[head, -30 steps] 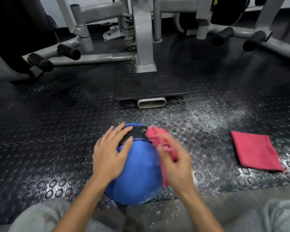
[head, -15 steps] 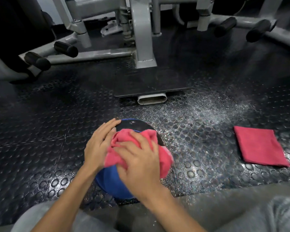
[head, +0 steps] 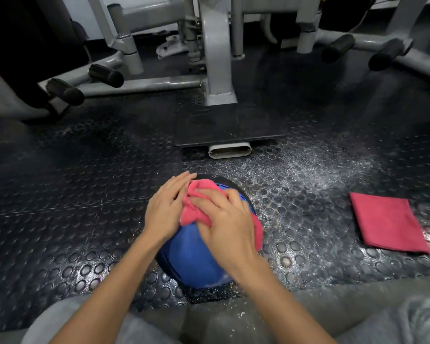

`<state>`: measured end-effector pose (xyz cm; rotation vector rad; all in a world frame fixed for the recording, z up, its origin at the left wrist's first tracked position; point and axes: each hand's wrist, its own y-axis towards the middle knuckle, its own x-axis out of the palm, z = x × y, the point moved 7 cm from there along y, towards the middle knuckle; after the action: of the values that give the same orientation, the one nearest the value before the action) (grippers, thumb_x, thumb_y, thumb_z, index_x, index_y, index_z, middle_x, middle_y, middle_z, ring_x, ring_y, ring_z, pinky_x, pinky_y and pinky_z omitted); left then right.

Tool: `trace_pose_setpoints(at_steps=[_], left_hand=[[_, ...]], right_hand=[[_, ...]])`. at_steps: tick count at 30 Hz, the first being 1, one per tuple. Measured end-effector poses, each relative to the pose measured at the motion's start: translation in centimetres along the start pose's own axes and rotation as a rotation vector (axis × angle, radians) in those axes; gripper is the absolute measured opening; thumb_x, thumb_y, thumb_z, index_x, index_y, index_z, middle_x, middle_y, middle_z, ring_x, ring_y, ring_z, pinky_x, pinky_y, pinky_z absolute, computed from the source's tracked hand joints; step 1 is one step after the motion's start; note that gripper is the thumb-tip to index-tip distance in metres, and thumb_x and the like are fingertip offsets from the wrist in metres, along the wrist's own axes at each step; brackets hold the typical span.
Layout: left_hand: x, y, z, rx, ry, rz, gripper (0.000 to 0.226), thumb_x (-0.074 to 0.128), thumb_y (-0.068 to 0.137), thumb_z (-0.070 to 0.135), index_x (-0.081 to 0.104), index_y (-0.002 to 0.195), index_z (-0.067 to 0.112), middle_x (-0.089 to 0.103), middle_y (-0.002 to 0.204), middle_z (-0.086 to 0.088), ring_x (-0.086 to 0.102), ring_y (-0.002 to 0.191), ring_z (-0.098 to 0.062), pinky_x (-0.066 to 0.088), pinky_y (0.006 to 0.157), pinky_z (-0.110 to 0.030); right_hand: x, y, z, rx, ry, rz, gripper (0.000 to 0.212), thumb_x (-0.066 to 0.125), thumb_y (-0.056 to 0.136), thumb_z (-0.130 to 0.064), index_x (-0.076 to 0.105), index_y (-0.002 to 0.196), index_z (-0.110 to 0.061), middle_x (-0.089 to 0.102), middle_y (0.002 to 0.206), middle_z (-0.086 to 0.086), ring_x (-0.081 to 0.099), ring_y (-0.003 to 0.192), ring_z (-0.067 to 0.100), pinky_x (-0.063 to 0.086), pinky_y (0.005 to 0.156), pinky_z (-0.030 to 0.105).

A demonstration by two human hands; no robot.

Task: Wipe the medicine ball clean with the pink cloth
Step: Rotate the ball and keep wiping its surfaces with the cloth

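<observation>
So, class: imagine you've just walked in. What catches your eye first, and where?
The blue ball on the floor, low centre, with the left hand resting on its top and the right hand holding a pink cloth against it. A second, folded cloth lies on the floor to the right, near a patch of white dust.

Dim light, glare on the studded floor (head: 308, 194), corners dark, edges bowed and soft.
</observation>
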<state>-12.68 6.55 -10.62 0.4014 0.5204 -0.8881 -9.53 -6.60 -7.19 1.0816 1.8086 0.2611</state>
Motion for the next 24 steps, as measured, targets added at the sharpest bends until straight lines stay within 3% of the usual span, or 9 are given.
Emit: trace_pose_setpoints(at_steps=[2, 4, 7, 11, 15, 17, 20, 22, 24], left_hand=[[-0.3, -0.5, -0.3, 0.027, -0.037, -0.013, 0.026, 0.043, 0.093, 0.034, 0.051, 0.114, 0.047, 0.046, 0.138, 0.015, 0.035, 0.135, -0.006, 0.02, 0.114, -0.025], [-0.3, -1.0, -0.1, 0.045, 0.006, 0.019, 0.029, 0.039, 0.091, 0.038, 0.05, 0.116, 0.046, 0.043, 0.134, 0.02, 0.034, 0.133, -0.003, 0.017, 0.109, -0.016], [0.8, -0.8, 1.3, 0.029, 0.1, 0.069, 0.029, 0.04, 0.098, 0.034, 0.055, 0.122, 0.038, 0.045, 0.133, 0.021, 0.034, 0.134, -0.004, 0.017, 0.105, -0.014], [2.3, 1.0, 3.1, 0.011, 0.224, 0.058, 0.033, 0.04, 0.099, 0.027, 0.057, 0.127, 0.031, 0.047, 0.14, 0.012, 0.034, 0.135, -0.006, 0.019, 0.107, -0.02], [2.1, 2.2, 2.4, -0.032, 0.152, 0.03, 0.031, 0.042, 0.099, 0.025, 0.06, 0.124, 0.03, 0.05, 0.138, 0.01, 0.04, 0.132, -0.008, 0.025, 0.111, -0.029], [1.3, 2.5, 1.4, -0.107, 0.084, 0.055, 0.031, 0.041, 0.098, 0.027, 0.061, 0.121, 0.033, 0.052, 0.136, 0.013, 0.042, 0.13, -0.008, 0.028, 0.11, -0.031], [0.4, 2.6, 0.5, -0.208, 0.054, 0.105, 0.031, 0.038, 0.098, 0.032, 0.061, 0.118, 0.04, 0.053, 0.135, 0.016, 0.043, 0.129, -0.012, 0.029, 0.106, -0.034], [0.2, 2.7, 0.6, -0.248, 0.087, 0.125, 0.033, 0.035, 0.098, 0.035, 0.059, 0.12, 0.041, 0.052, 0.136, 0.015, 0.042, 0.129, -0.016, 0.028, 0.106, -0.037], [0.3, 3.0, 0.8, -0.269, 0.127, 0.132, 0.035, 0.033, 0.098, 0.037, 0.058, 0.122, 0.041, 0.051, 0.137, 0.014, 0.042, 0.129, -0.018, 0.029, 0.104, -0.036]], right_hand=[[-0.5, -0.5, 2.8, 0.056, 0.083, 0.015, 0.034, 0.05, 0.078, -0.027, 0.065, 0.107, -0.035, 0.059, 0.12, -0.021, 0.054, 0.102, 0.013, 0.043, 0.084, 0.029], [-1.1, -1.7, 7.3, 0.325, 0.253, 0.079, 0.027, 0.054, 0.083, -0.018, 0.068, 0.1, -0.035, 0.058, 0.119, -0.023, 0.052, 0.107, 0.002, 0.038, 0.092, 0.021], [-1.2, -3.1, 11.8, 0.793, 0.515, 0.142, 0.029, 0.058, 0.087, -0.018, 0.068, 0.072, -0.041, 0.066, 0.096, -0.015, 0.056, 0.082, -0.002, 0.043, 0.082, 0.022], [-3.1, -1.2, 7.3, 0.469, 0.211, 0.138, 0.032, 0.061, 0.082, -0.011, 0.066, 0.073, -0.041, 0.065, 0.108, -0.017, 0.053, 0.096, 0.004, 0.029, 0.085, 0.004], [-2.2, -1.8, 6.0, 0.219, 0.213, 0.108, 0.034, 0.067, 0.077, -0.012, 0.068, 0.102, -0.035, 0.063, 0.113, -0.018, 0.05, 0.101, 0.005, 0.032, 0.088, 0.01], [-1.6, -2.9, 10.3, 0.53, 0.484, 0.175, 0.027, 0.064, 0.082, -0.012, 0.069, 0.102, -0.03, 0.065, 0.106, -0.018, 0.056, 0.099, -0.001, 0.041, 0.088, 0.017], [1.7, -6.4, 15.3, 1.154, 0.637, 0.085, 0.026, 0.05, 0.092, -0.032, 0.068, 0.098, -0.015, 0.061, 0.073, -0.003, 0.053, 0.058, 0.012, 0.046, 0.055, 0.025], [2.0, -6.2, 15.8, 1.213, 0.574, 0.064, 0.027, 0.049, 0.092, -0.034, 0.069, 0.094, -0.016, 0.063, 0.07, 0.001, 0.05, 0.054, 0.017, 0.047, 0.053, 0.032], [0.7, -4.1, 14.4, 1.022, 0.512, 0.156, 0.016, 0.054, 0.09, -0.028, 0.07, 0.091, -0.028, 0.069, 0.085, -0.006, 0.056, 0.064, 0.01, 0.047, 0.06, 0.023]])
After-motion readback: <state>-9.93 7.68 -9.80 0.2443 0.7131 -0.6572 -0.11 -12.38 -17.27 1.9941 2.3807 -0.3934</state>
